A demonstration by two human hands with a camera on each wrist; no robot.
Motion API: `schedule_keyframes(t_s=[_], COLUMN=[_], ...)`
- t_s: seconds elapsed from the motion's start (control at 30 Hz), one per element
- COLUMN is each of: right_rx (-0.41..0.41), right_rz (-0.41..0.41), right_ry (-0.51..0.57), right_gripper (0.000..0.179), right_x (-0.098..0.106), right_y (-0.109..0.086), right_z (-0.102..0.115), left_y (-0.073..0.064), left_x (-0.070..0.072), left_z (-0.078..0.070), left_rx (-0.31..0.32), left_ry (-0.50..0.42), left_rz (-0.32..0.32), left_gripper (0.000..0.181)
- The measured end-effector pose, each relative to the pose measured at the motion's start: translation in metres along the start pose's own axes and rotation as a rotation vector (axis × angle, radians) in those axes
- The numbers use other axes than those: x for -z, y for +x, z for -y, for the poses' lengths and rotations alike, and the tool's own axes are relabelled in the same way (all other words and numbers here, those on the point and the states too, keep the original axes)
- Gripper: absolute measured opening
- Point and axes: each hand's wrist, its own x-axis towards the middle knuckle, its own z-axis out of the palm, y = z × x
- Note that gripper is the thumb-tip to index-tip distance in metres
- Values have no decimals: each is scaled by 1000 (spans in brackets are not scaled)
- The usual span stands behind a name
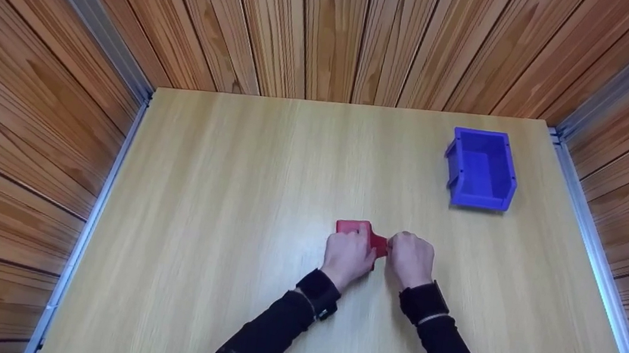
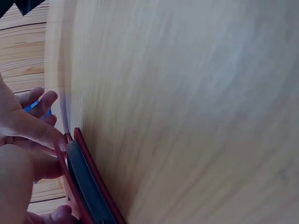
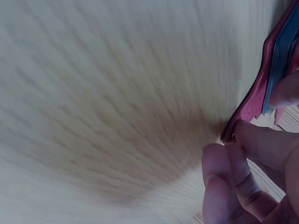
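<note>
A small red case (image 1: 353, 225), flat like a wallet, lies in front of me with a narrow flap at its right end. Red covers (image 2: 100, 186) enclose a dark grey-blue inside in the left wrist view. My left hand (image 1: 348, 255) grips the case's body from above, one finger reaching across its top. On the right, my right hand (image 1: 411, 259) pinches the tip of the flap between thumb and fingers. That red flap (image 3: 250, 106) runs into the fingertips in the right wrist view. Much of the case is hidden beneath my left hand.
A blue open bin (image 1: 476, 199) stands at the back right of the light wooden table (image 1: 229, 190). Wood-panelled walls (image 1: 332, 29) and metal rails (image 1: 600, 247) border the table. Both wrists wear black bands.
</note>
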Motion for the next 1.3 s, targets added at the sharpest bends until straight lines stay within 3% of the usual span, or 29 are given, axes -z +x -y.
schedule_keyframes(t_s=[0.33,0.73,0.9,1.07,1.3], right_rx=[7,-3,-8,-18,-9], right_rz=[12,28,38,61,40], right_ry=[1,-18,-22,-28,-13], right_gripper=[26,29,30,26,27], right_x=[0,0,1,2,-1], right_y=[1,2,3,4,2], right_z=[1,1,0,0,1], left_y=[-4,-14,-21,-26,-32], left_x=[10,26,24,19,14], left_z=[10,37,49,59,70], left_rx=[-8,89,144,156,166], left_ry=[-103,-242,-282,-321,-362], left_rz=[-24,-8,-24,-75,-94], left_gripper=[43,52,45,32,28])
